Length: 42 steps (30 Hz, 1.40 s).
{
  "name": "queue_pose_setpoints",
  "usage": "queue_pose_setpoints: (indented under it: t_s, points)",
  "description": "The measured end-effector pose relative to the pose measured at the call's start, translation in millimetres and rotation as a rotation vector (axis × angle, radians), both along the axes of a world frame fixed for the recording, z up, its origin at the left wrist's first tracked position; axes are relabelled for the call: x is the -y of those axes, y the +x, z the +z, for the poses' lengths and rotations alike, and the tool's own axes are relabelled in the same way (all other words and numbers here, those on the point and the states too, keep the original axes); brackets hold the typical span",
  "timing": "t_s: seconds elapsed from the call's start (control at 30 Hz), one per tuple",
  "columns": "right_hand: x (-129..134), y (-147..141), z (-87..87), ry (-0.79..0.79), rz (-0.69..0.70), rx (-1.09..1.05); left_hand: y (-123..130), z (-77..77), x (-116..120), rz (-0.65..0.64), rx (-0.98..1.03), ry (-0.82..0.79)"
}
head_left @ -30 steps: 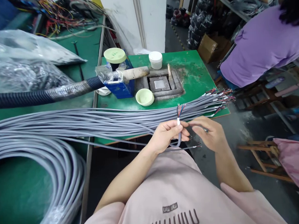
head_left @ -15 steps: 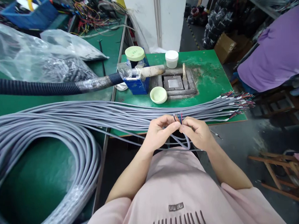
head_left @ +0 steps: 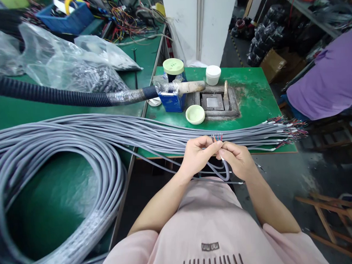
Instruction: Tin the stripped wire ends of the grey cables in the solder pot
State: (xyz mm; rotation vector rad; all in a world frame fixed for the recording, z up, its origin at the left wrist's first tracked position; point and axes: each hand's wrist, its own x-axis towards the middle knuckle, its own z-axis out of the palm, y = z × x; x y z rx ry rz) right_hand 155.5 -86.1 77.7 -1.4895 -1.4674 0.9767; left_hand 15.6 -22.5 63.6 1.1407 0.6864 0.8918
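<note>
Both hands meet at the front edge of the green bench. Thumb and fingers of my left hand [head_left: 200,151] pinch a fan of thin coloured wires [head_left: 217,138] with bare tips pointing up. Pressed against it, my right hand [head_left: 234,156] is also closed on the wires, near where they leave their grey cable [head_left: 226,169]. That cable bends down below my fingers. Just behind the hands lies a thick bundle of grey cables [head_left: 152,133], whose stripped, coloured ends [head_left: 292,129] fan out at the right. My fingers hide part of the wires.
A solder pot [head_left: 212,102] is set into the bench [head_left: 251,93], with a pale green dish [head_left: 195,114] and white tub [head_left: 213,75] beside it. A ribbed hose [head_left: 98,98] crosses from the left above a coil of cable [head_left: 108,177]. A person in purple [head_left: 325,78] is at right.
The view has shifted, so the bench and hands appear farther right. The coloured wires now stand in a flatter, more even row between my fingertips.
</note>
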Motion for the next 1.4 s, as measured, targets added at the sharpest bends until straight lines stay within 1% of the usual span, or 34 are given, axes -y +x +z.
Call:
queue_pose_setpoints:
  t_s: [0.1, 0.33, 0.6, 0.77, 1.0, 1.1, 1.27, 1.4]
  points:
    - [0.4, 0.9, -2.9, 0.003, -0.001, -0.006, 0.3, 1.7, -0.8, 0.0, 0.011, -0.014]
    - [0.2, 3.1, -9.4, 0.0, -0.013, -0.02, 0.5, 3.9, -0.1, 0.051, -0.031, -0.003]
    - [0.2, 3.3, -9.6, -0.005, -0.01, -0.035, 0.6, 2.6, -0.2, 0.051, -0.026, -0.005]
    - [0.4, 3.7, -9.9, 0.013, -0.016, -0.039, 1.4, 0.4, -0.9, 0.06, -0.064, 0.007]
    - [4.8, 3.0, -7.7, 0.002, -0.012, -0.084, 1.9, -3.1, -3.8, 0.111, -0.108, 0.053]
    - [6.7, 2.4, -7.8, 0.001, -0.019, -0.088, 2.0, -3.5, -3.3, 0.1, -0.089, 0.053]
    - [6.9, 2.9, -9.5, -0.015, -0.03, -0.072, 2.4, -1.9, -3.8, 0.008, -0.022, 0.001]
    - [6.0, 1.7, -7.1, -0.015, -0.024, -0.05, 2.1, -2.1, -4.7, 0.009, -0.013, -0.005]
